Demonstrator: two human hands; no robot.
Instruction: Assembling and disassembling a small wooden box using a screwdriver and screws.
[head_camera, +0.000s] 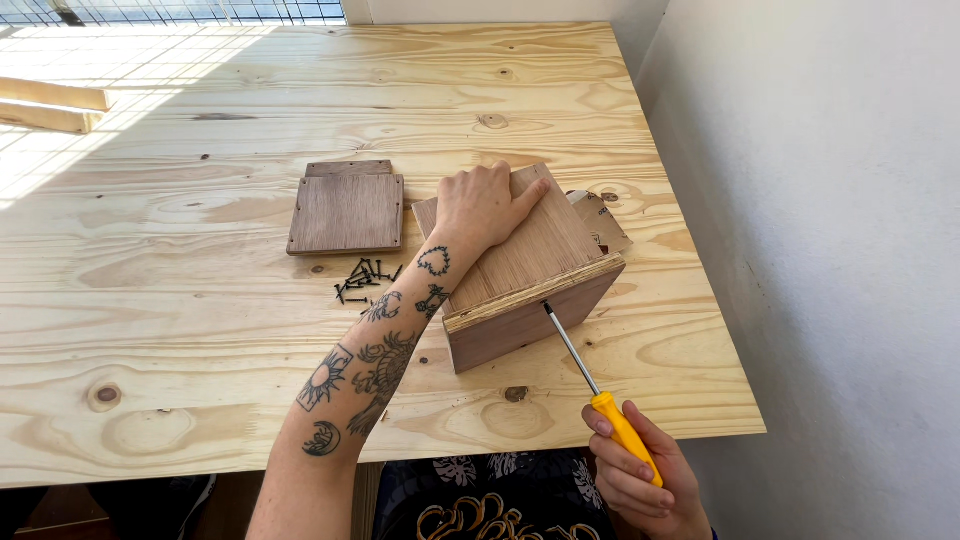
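Left hand flat, palm down, forearm stretched forward; right hand low, fingers curled closed.

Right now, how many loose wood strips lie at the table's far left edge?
2: one strip lies at the table's far left edge, the other strip just in front of it. Both run out of the picture; more may lie beyond.

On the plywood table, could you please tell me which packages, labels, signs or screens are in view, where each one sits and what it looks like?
Small package: lies flat on the table, just behind the right far corner of the wooden box and partly hidden by it; a tan, angular, cardboard-like piece with small dark and red marks.
No signs or screens are in view.
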